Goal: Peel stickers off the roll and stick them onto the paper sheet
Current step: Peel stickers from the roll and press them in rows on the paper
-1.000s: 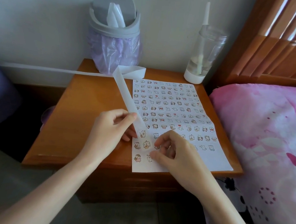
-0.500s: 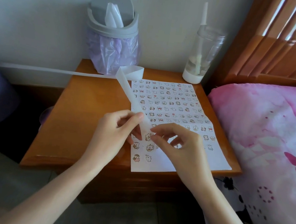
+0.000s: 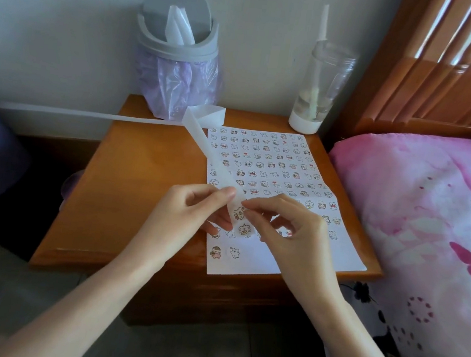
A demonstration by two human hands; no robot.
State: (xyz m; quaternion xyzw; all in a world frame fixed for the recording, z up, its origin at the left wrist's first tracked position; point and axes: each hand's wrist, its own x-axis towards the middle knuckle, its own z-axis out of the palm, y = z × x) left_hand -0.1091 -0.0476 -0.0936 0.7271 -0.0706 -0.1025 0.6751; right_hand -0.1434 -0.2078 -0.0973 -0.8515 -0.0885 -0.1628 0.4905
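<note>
The sheet (image 3: 254, 263) is lying flat on the right half of a wooden table (image 3: 147, 175), its near edge hanging slightly over the front; rows of small cartoon stickers are covering most of it, and its near end is showing bare white. A pink bed (image 3: 416, 214) is sitting just beside the table on the right. A grey bin (image 3: 177, 53) with a purple liner is standing at the back against the wall, and a clear bottle (image 3: 321, 82) is standing at the back right corner. The white strip (image 3: 203, 143) is running in from the left along the table's back edge, looping near the bin and slanting down over the sheet to the hands. The left hand (image 3: 183, 216) is pinching the strip's near end between thumb and forefinger, above the sheet. The right hand (image 3: 290, 230) is pinching the edge of a sticker (image 3: 238, 213) on that end with thumb and forefinger tips, its other fingers curling loosely.
</note>
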